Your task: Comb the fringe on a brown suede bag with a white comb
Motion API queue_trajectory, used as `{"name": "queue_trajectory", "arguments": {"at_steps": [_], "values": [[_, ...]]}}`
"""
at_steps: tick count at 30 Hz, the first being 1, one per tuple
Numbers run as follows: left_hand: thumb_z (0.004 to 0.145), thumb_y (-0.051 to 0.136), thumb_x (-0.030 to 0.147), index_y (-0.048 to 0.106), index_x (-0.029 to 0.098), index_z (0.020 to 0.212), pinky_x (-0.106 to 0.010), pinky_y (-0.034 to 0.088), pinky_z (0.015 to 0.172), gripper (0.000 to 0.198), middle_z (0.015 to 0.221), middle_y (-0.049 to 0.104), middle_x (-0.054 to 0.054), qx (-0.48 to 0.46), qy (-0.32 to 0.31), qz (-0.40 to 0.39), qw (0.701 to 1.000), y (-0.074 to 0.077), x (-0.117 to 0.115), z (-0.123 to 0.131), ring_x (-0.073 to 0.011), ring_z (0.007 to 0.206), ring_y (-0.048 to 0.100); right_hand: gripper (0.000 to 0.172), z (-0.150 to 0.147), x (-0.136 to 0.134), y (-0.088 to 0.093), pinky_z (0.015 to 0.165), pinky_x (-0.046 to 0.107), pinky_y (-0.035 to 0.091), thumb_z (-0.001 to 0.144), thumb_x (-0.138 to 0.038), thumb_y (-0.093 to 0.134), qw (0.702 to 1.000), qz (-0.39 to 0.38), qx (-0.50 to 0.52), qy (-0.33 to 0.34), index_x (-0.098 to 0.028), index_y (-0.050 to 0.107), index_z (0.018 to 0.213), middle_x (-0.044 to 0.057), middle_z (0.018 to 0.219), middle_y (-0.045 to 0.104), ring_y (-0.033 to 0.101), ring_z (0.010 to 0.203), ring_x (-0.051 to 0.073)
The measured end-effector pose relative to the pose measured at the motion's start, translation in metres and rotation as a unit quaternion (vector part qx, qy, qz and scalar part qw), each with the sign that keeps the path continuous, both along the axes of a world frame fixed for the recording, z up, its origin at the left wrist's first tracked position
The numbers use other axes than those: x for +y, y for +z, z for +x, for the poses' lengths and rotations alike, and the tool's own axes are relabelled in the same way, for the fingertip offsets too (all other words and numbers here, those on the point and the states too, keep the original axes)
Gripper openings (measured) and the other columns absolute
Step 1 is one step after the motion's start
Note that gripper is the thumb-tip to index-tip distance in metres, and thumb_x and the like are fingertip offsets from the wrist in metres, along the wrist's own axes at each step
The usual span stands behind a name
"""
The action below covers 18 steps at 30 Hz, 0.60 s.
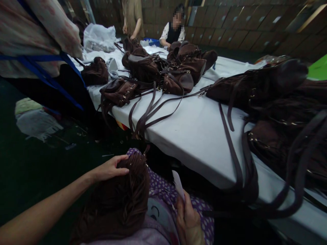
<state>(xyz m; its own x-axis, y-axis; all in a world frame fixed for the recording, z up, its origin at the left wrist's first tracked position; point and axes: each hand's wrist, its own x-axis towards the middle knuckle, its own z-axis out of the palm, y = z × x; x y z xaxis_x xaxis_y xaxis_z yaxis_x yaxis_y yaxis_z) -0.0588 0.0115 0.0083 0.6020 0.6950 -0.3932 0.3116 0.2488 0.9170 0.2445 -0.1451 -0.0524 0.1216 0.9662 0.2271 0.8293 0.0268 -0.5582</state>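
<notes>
In the lower centre of the frame, a soft, dark brown fringed bag (122,200) lay on the person's lap, over purple patterned cloth (159,182). The left hand (113,169) pinched its upper edge between thumb and fingers. Farther right, the right hand (188,216) was closed around a thin, white, blade-shaped piece (178,183). Above, brown strapped bags (146,68) lay on a white-covered counter (194,136).

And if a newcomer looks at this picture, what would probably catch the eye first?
Probably the heaped dark brown bags on the white-covered table, with long straps hanging over its near edge. Next, low in the view, comes the fringed brown bag on the person's lap, touched by the left hand. To its right, the slim white piece in the right hand stands out.
</notes>
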Motion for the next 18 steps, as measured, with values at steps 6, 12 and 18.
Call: {"name": "queue_trajectory", "arguments": {"at_steps": [6,12,18], "values": [[0.074,0.073,0.028,0.061,0.018,0.115,-0.032,0.049,0.087,0.043,0.111,0.068,-0.004,-0.043,0.033,-0.011,0.998,0.028,-0.002,0.010,-0.0217,0.099,0.062,0.044,-0.031,0.013,0.036,0.056,0.024,0.054,0.093,-0.012,0.029,0.971,0.129,-0.132,0.151,-0.014,0.046,0.134,0.011,0.091,0.069,0.067,0.067,0.017],[0.065,0.078,0.032,0.066,0.017,0.102,-0.027,0.051,0.073,0.042,0.092,0.069,-0.003,-0.041,0.025,-0.015,0.999,0.047,-0.012,0.012,-0.0199,0.084,0.063,0.055,-0.014,0.044,0.044,0.049,0.024,0.049,0.082,-0.001,0.040,0.948,-0.068,-0.300,0.079,-0.017,0.052,0.132,0.008,0.077,0.064,0.065,0.057,0.018],[0.060,0.080,0.032,0.068,0.017,0.091,-0.025,0.052,0.065,0.037,0.075,0.068,0.001,-0.033,0.058,-0.008,0.998,0.090,-0.005,0.030,-0.0191,0.074,0.064,0.048,0.089,0.018,0.005,0.059,0.035,0.055,0.089,-0.012,0.035,0.956,-0.225,-0.117,-0.151,-0.023,0.054,0.131,0.010,0.081,0.068,0.070,0.064,0.023]]}}
